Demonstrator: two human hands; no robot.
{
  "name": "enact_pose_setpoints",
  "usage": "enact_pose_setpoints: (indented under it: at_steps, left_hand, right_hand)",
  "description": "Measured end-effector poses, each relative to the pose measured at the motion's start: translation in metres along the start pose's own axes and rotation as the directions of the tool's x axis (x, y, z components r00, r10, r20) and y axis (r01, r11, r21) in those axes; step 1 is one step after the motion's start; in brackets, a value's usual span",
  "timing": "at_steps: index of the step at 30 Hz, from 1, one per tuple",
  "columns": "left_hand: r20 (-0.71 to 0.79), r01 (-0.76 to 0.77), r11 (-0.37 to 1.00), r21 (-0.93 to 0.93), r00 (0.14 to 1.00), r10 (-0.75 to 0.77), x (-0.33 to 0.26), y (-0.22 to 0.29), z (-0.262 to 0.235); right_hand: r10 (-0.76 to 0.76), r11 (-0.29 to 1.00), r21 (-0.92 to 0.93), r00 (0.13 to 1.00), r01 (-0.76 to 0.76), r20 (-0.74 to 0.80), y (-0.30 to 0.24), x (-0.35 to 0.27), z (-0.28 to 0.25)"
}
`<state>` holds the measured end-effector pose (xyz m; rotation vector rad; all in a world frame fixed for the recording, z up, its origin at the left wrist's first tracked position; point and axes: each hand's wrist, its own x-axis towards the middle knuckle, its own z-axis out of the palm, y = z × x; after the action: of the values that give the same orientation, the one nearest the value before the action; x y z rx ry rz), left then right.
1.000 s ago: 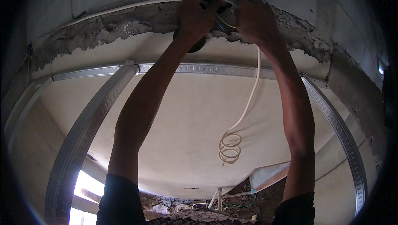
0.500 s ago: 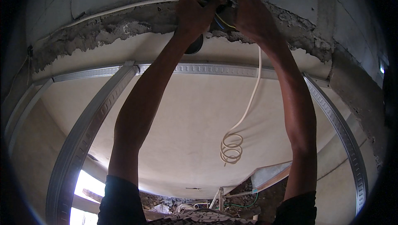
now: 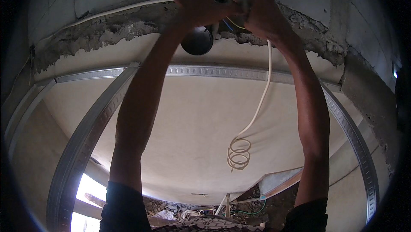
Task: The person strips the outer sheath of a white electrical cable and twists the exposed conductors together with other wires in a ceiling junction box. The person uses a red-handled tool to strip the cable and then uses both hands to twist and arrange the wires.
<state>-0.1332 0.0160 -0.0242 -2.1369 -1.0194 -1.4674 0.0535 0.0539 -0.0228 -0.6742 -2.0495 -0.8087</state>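
While both arms stretch overhead, the left hand [image 3: 205,5] and the right hand [image 3: 263,16] close round a cluster of thin blue and yellow insulated wires [image 3: 229,20] at a rough chiselled channel in the grey concrete ceiling [image 3: 107,31], just above a round black plastic junction box [image 3: 197,41]. The step looks like joining conductors; the next move likely calls for a firm, precise twist. 1 white cable [image 3: 261,103] hangs down, ending in a coil, between 2 ribbed metal ceiling profiles [image 3: 90,125]. No packages, labels or signs are visible.
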Motion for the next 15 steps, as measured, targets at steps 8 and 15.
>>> enact_pose_setpoints:
  at_steps: [8,15]
  left_hand:
    - [0.051,0.001,0.984,0.176,0.999,-0.010,0.006,0.004,-0.001]
    - [0.008,-0.031,0.998,0.048,1.000,0.030,0.007,-0.006,0.009]
  right_hand:
    - [-0.054,0.998,0.035,0.998,0.055,-0.029,-0.006,-0.001,-0.002]
    - [-0.053,0.998,-0.026,0.992,0.051,-0.118,-0.012,-0.011,-0.012]
